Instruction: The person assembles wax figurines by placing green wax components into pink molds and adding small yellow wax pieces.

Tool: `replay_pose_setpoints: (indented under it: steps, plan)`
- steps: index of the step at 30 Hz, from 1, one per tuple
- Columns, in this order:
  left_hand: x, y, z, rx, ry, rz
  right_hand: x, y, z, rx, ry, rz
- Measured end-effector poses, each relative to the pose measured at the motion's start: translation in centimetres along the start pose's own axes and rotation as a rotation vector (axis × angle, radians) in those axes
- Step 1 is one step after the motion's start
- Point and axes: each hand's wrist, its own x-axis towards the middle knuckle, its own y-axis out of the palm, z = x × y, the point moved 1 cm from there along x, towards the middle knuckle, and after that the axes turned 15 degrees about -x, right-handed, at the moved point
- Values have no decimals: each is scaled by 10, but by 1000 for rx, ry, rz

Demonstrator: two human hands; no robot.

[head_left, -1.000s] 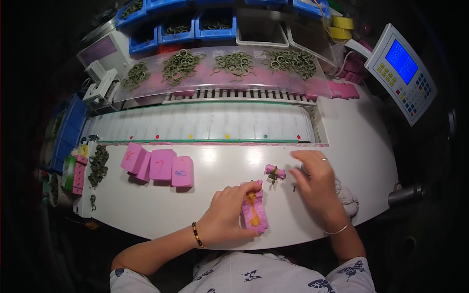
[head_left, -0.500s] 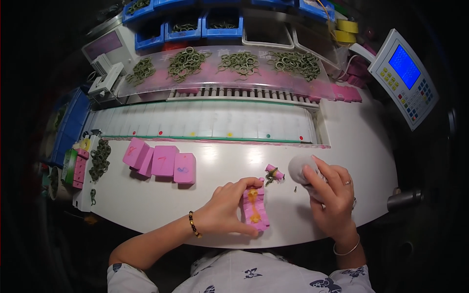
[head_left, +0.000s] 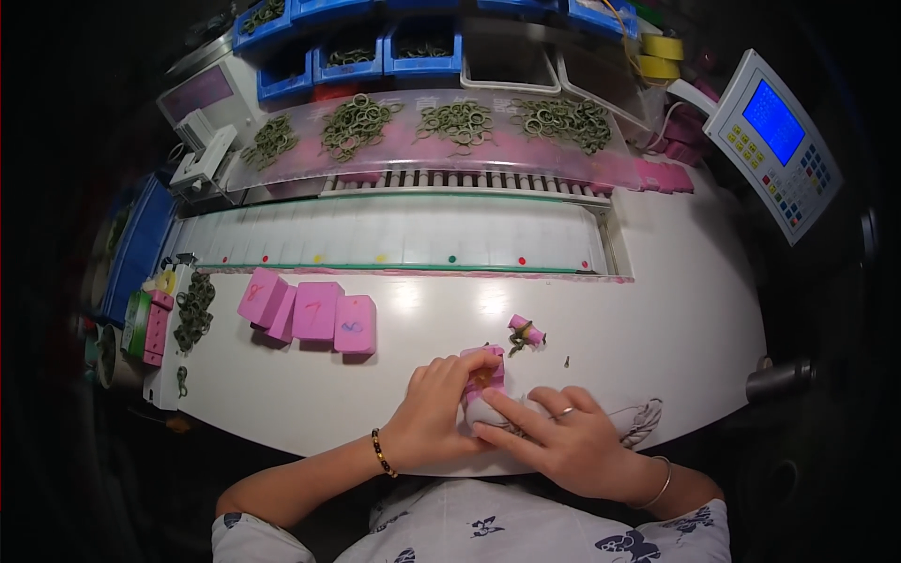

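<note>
My left hand (head_left: pixel 434 405) grips a pink rubber mold piece (head_left: pixel 486 358) near the table's front edge, thumb and fingers around its sides. Yellow-orange marks show on its upper face. In my right hand (head_left: pixel 572 446) is a greyish-white cloth pouch (head_left: pixel 483 413), pressed onto the near part of the mold and hiding it. The pouch's gathered tail (head_left: pixel 643 422) sticks out to the right, beyond the fingers. Just past my hands lies a small pink piece (head_left: pixel 531 328) with a dark green bit (head_left: pixel 516 340) against it. A tiny dark scrap (head_left: pixel 566 361) rests right of that.
Several pink blocks (head_left: pixel 314 311) stand at the left beside dark green pieces (head_left: pixel 194 310). Behind runs a white slatted conveyor (head_left: pixel 413 230) with coloured dots. Green ring shapes (head_left: pixel 455 124) lie in heaps on a clear shelf, below blue bins (head_left: pixel 422 47). A control panel (head_left: pixel 777 145) stands right.
My right hand has brought the cloth pouch leftward and down onto the mold. The conveyor's dots have shifted left, and another red one shows at its right end.
</note>
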Motion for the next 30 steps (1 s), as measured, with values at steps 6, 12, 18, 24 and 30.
replay_pose_setpoints:
  steps: [6, 12, 18, 24, 30]
  plan:
    - [-9, 11, -3, 46, 89, -75, -22, -11, -31, -2, 150, 176]
    - [-37, 43, -1, 243, 452, -118, -14, 27, -60, -138, 362, 96]
    - [-32, 35, -14, 215, 415, -37, 16, 61, -50, 200, 392, -13]
    - [-3, 9, -9, -254, 174, -242, 19, 68, -53, 762, 730, -16]
    - [53, -15, -4, -502, 41, -283, 29, 56, -56, 1427, 855, -11]
